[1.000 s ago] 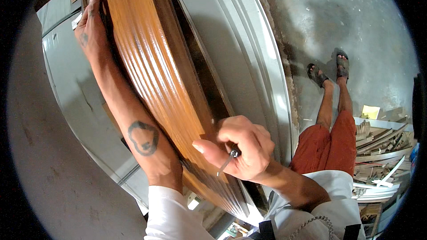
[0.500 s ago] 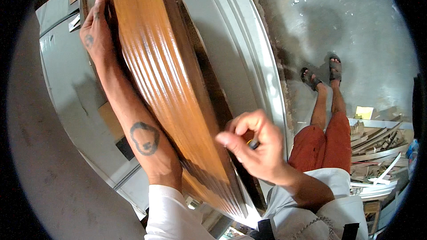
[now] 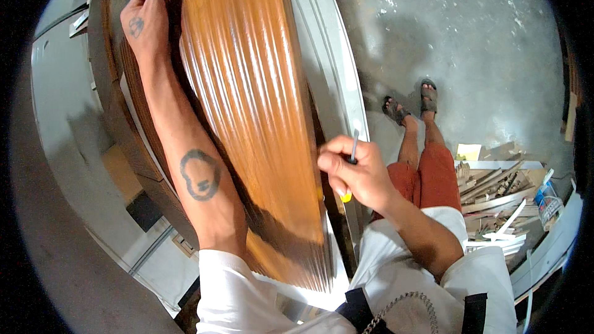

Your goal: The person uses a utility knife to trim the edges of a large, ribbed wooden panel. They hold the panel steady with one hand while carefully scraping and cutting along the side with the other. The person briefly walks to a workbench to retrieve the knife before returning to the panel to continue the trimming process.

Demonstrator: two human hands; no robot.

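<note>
A long, glossy wood-grain panel (image 3: 241,86) with ribbed grooves lies lengthwise before me. At its far left edge my left hand (image 3: 148,15) is closed on the panel, its fingertips partly hidden. That forearm runs along the panel's left side. Beside the right edge, my right hand (image 3: 366,176) is closed round a small screwdriver (image 3: 354,142). The metal shaft points up and away from me, and a bit of yellow handle shows under the fingers.
Dark brown panels (image 3: 139,142) lie to the left, beneath my forearm. White panels (image 3: 337,68) lie right of the wood-grain one. Wood offcuts (image 3: 495,201) are heaped at the lower right, near a plastic container (image 3: 547,201). Grey concrete floor (image 3: 470,43) extends beyond.
The view has shifted, and more of the brown panels at left shows. My right hand has turned, bringing the screwdriver shaft into sight. My left hand keeps to the panel's edge.
</note>
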